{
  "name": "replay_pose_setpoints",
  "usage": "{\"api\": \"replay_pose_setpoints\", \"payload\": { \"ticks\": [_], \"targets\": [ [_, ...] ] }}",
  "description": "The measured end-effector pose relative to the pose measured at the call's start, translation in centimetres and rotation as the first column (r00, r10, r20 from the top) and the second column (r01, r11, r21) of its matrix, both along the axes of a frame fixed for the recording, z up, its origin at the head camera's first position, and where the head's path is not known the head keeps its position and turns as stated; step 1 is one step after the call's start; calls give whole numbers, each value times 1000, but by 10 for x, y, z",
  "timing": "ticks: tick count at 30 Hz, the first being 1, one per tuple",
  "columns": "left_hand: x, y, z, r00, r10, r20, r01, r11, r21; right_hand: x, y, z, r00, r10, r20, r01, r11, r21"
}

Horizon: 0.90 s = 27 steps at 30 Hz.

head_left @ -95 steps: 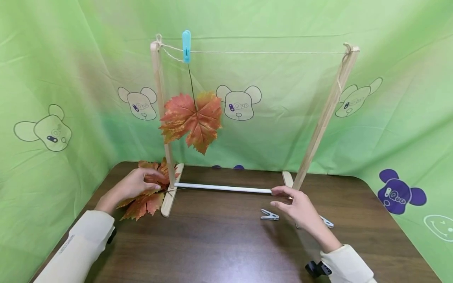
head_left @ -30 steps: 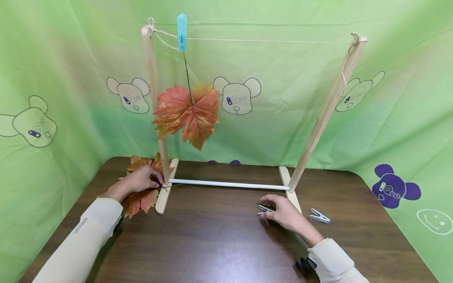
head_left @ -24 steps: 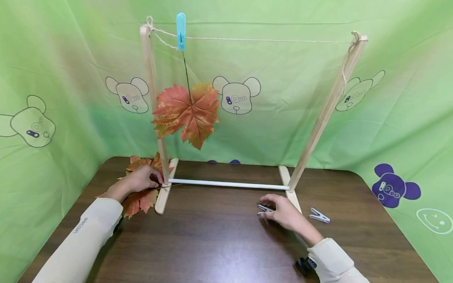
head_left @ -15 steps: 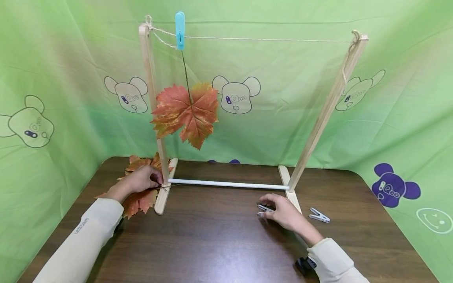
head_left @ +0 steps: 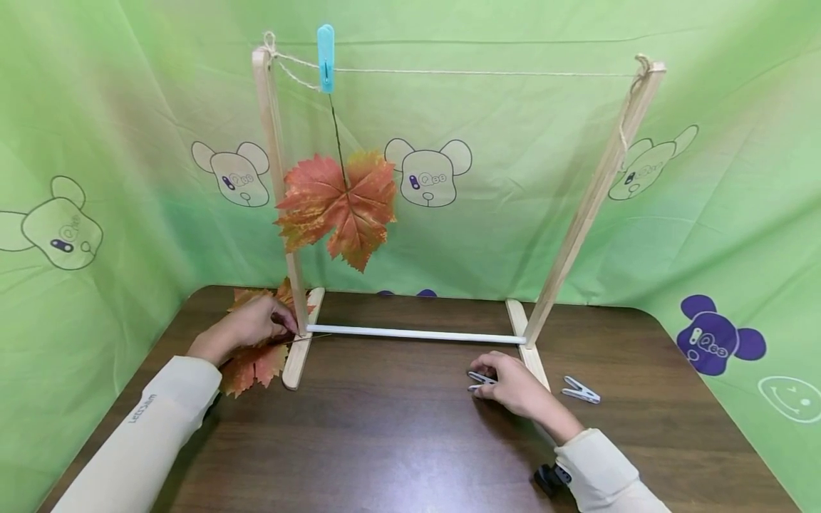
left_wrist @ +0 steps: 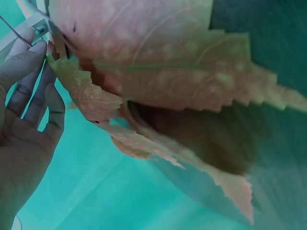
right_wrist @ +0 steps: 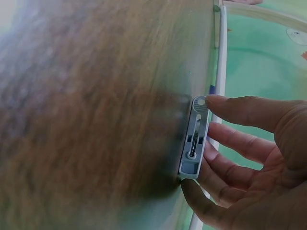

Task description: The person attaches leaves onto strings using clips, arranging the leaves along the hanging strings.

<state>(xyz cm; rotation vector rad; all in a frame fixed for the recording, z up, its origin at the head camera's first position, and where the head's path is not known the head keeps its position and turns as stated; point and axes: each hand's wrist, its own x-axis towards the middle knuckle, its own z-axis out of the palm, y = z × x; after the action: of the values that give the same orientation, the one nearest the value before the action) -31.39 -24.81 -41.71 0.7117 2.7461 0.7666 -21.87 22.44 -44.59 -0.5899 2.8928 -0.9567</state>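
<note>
At the left foot of the wooden frame, my left hand [head_left: 256, 324] pinches a thin stem between thumb and fingers. The stem seems to belong to one of the red-orange artificial maple leaves [head_left: 255, 369] under and behind that hand; a leaf [left_wrist: 158, 72] fills much of the left wrist view. My right hand [head_left: 516, 385] holds a grey clothespin [right_wrist: 194, 139] low at the table, thumb at one end and a finger at the other. A blue clothespin [head_left: 326, 57] on the string grips the stem of a hanging maple leaf [head_left: 340, 206].
The frame has a left post [head_left: 261, 107], a right post [head_left: 593, 199], a white crossbar [head_left: 417, 333] and a string [head_left: 481, 72] between the tops. Another grey clothespin [head_left: 581, 390] lies right of the right foot [head_left: 532, 363]. A green printed curtain [head_left: 449, 249] surrounds the brown table [head_left: 385, 442].
From hovering over the leaves, my left hand has come to pinch a stem. My right hand has left the crossbar's right end for the nearer grey clothespin. The last second shows only slight movement.
</note>
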Motion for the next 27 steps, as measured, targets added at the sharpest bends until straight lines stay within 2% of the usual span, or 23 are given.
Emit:
{"api": "replay_pose_setpoints", "payload": {
  "ticks": [12,22,27],
  "targets": [
    [4,6,19,1000,27,4,-27,999,-35,-3,-2,0,1000,-16,-22,17,997,69],
    [16,5,30,996,-33,-88,27,997,-69,-2,-3,-1,999,-29,-16,30,997,75],
    [24,5,36,991,-30,-128,18,996,-89,-2,-3,-1,999,-31,-12,31,997,68]
  ]
}}
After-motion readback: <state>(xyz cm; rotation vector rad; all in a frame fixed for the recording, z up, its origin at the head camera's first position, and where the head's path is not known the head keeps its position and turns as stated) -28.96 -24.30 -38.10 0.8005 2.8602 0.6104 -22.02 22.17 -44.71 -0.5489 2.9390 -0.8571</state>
